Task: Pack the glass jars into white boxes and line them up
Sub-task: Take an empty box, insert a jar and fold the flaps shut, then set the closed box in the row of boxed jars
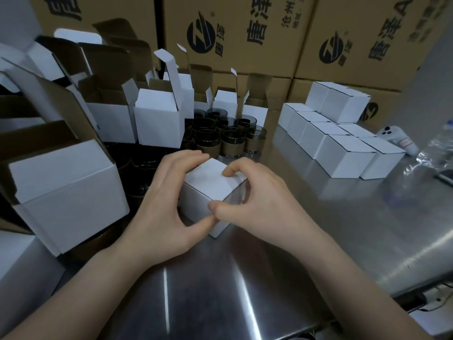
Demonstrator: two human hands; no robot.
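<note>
A small closed white box (210, 185) stands on the steel table (318, 236) in the middle of the view. My left hand (159, 204) grips its left side, fingers curled over the far top edge, thumb at the near corner. My right hand (255, 204) holds the right side, forefinger bent onto the lid, thumb meeting the left thumb. Behind it stand several dark glass jars (231, 139) with brown bands. To the right, closed white boxes (343, 150) lie in rows, two more stacked on top at the back.
Several open white boxes (159, 119) with raised flaps crowd the left and back left; a large one (66, 192) lies close to my left wrist. Big brown cartons (232, 33) wall the back. A white device (397, 141) and crumpled clear plastic (436, 148) lie at the right edge.
</note>
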